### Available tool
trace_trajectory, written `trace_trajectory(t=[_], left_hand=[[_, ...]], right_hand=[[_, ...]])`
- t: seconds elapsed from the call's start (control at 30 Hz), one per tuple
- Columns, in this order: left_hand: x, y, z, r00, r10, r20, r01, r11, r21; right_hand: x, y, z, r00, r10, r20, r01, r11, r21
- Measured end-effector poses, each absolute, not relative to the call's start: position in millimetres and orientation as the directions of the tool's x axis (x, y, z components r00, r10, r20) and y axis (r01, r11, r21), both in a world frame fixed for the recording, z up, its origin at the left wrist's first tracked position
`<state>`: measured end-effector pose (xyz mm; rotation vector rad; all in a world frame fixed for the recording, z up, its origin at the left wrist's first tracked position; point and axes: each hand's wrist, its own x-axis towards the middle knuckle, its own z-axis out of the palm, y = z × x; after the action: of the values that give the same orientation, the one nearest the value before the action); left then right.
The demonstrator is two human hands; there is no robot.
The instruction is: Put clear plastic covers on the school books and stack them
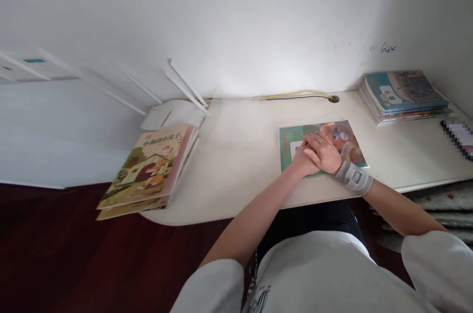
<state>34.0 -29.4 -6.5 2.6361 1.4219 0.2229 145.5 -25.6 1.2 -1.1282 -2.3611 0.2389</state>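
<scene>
A thin workbook point(351, 135) with a green edge and an orange-brown picture lies flat on the white desk point(244, 155) before me. My left hand point(305, 161) rests over its lower middle, its fingers mostly hidden under the other hand. Laid across it from the right is my right hand point(325, 152), fingers extended and holding nothing. A grey wristband point(354, 177) circles my right wrist. Together the hands cover part of the cover's white label and picture.
Picture books point(148, 167) overlap the desk's left end and edge. A pile of books point(404, 91) stands at the back right, with a phone point(458, 138) in front of it. Yellow and black cables run along the wall to a desk hole point(334, 99). White bars point(186, 84) lean at left.
</scene>
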Motion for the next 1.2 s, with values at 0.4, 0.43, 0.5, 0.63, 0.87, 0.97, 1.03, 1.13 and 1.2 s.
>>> trace_trajectory(t=[0.4,0.43,0.5,0.63,0.87,0.97,1.03,1.13,1.2], left_hand=[[13,-11,-6,0.121,0.992,0.034,0.979,-0.125,0.162],[8,-10,-5,0.095,0.995,0.029,0.983,-0.098,0.156],[-1,-6,-5,0.051,0.999,0.009,0.986,-0.052,0.156],[-8,-4,-6,0.007,1.0,-0.016,0.986,-0.004,0.165],[-18,-7,-7,0.052,0.999,-0.004,0.988,-0.051,0.145],[-9,-13,2,0.051,0.998,0.037,0.995,-0.054,0.08],[8,-21,7,0.067,0.99,0.121,0.996,-0.073,0.044],[38,-33,6,0.104,0.982,0.158,0.989,-0.118,0.087],[51,-37,1,0.14,0.984,0.108,0.98,-0.154,0.13]], right_hand=[[206,28,-14,-0.428,0.891,0.15,0.893,0.443,-0.084],[213,32,-15,-0.39,0.911,0.134,0.912,0.402,-0.08],[223,39,-17,-0.332,0.936,0.119,0.936,0.342,-0.081],[232,43,-26,-0.313,0.936,0.158,0.939,0.33,-0.093],[232,2,-32,-0.223,0.952,0.211,0.97,0.237,-0.046],[226,-15,-18,-0.248,0.945,0.213,0.968,0.253,0.005],[214,-22,-6,-0.288,0.923,0.255,0.956,0.292,0.021],[188,-25,4,-0.382,0.862,0.332,0.907,0.419,-0.046],[170,-22,2,-0.429,0.837,0.34,0.854,0.498,-0.15]])
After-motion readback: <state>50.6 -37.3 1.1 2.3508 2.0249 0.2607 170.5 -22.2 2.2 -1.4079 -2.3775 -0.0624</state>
